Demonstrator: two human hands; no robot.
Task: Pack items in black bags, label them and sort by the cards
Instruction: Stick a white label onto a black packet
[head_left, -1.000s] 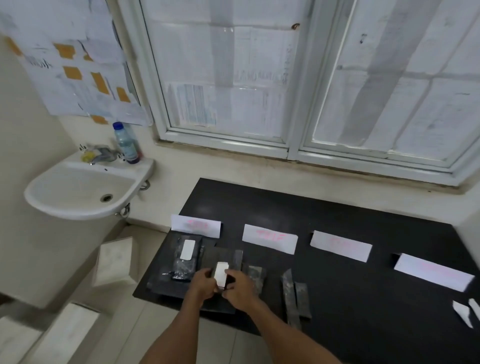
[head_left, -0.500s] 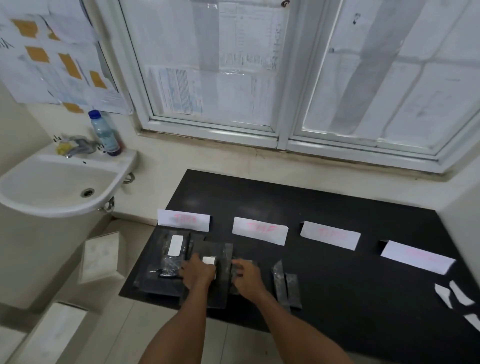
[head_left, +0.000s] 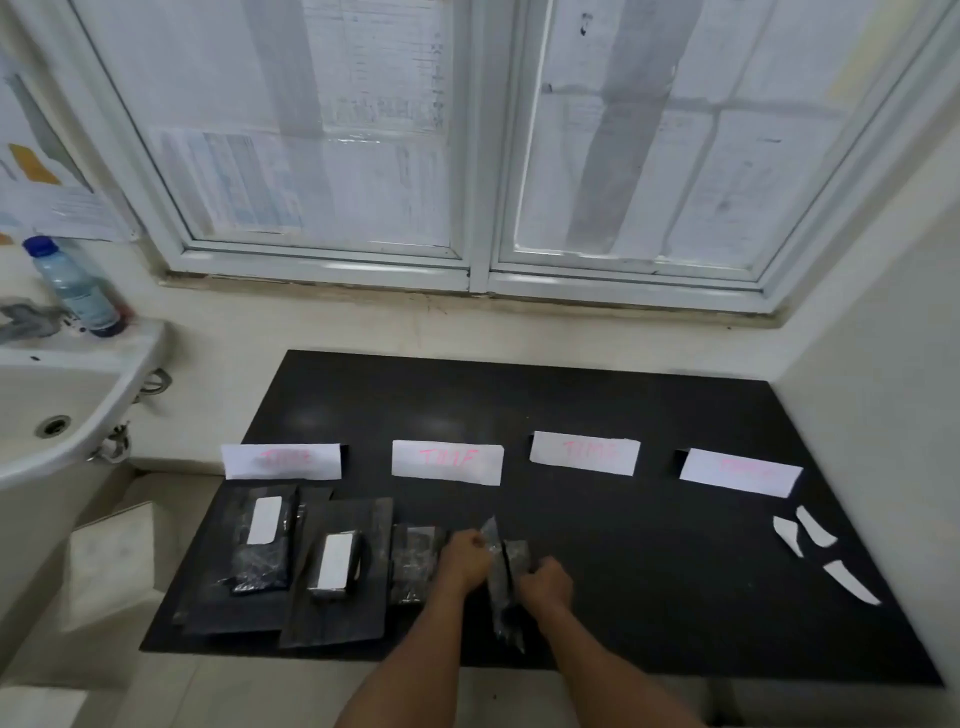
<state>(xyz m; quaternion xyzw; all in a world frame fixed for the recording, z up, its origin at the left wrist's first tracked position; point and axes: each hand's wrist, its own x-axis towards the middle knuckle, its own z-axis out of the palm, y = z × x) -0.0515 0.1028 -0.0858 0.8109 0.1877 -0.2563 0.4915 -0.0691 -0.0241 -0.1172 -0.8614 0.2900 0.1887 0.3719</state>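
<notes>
The narrow plastic packet (head_left: 503, 582) is at the front of the black table (head_left: 623, 405), in front of the second card (head_left: 447, 461). Your left hand (head_left: 466, 564) pinches its upper part. Your right hand (head_left: 546, 581) grips its right edge. A labelled black bag (head_left: 336, 571) lies further left.

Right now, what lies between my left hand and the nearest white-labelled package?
One dark shiny packet, unlabelled, lies between that labelled package and the left hand, which grips a long packet, in the head view.
</notes>
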